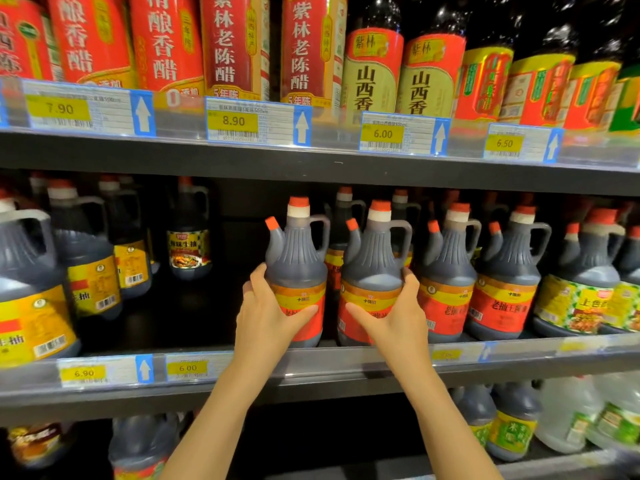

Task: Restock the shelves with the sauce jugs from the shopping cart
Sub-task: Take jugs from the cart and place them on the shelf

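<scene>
1. The left hand (268, 311) wraps the lower body of a dark sauce jug (297, 271), thumb across its red label, at the front edge of the middle shelf (311, 367).
2. The right hand (398, 313) clasps a second jug (372, 275) just beside it, fingers curled round its right flank.
3. Both jugs stand upright, nearly touching, left of matching red-label jugs (446, 282).

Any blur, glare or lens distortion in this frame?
Head view: wide-angle bowing curves the upper shelf edge; glare washes out the price tag strip; corners soften, the bottom-left jug blurred; both held jugs and hands stay sharp centrally.
</scene>
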The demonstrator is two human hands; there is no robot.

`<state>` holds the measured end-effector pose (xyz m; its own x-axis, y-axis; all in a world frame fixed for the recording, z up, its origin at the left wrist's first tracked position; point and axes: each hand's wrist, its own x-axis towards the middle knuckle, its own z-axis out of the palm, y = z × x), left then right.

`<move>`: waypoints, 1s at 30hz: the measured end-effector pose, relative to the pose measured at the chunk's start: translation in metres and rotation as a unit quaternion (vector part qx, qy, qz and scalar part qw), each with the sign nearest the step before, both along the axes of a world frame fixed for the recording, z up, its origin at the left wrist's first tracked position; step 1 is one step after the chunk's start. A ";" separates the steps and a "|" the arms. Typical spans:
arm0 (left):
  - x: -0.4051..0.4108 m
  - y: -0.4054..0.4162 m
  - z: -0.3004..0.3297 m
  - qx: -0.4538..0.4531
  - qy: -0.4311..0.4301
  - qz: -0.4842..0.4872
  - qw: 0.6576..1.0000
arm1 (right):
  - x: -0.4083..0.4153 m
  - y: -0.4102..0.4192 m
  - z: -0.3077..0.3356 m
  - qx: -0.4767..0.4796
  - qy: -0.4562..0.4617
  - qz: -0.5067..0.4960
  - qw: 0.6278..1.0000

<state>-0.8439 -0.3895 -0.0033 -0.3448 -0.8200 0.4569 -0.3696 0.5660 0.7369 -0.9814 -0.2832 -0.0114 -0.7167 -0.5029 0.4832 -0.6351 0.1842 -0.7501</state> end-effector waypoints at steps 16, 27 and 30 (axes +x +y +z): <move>-0.023 0.006 0.002 0.008 -0.001 -0.021 1.000 | -0.031 0.006 0.007 0.038 0.018 0.023 0.999; -0.026 0.017 -0.006 -0.005 -0.011 0.020 1.000 | -0.027 0.010 0.005 0.044 0.033 0.012 0.998; -0.022 0.024 -0.004 -0.020 -0.050 0.034 0.998 | -0.025 0.018 0.008 0.080 0.045 0.004 0.996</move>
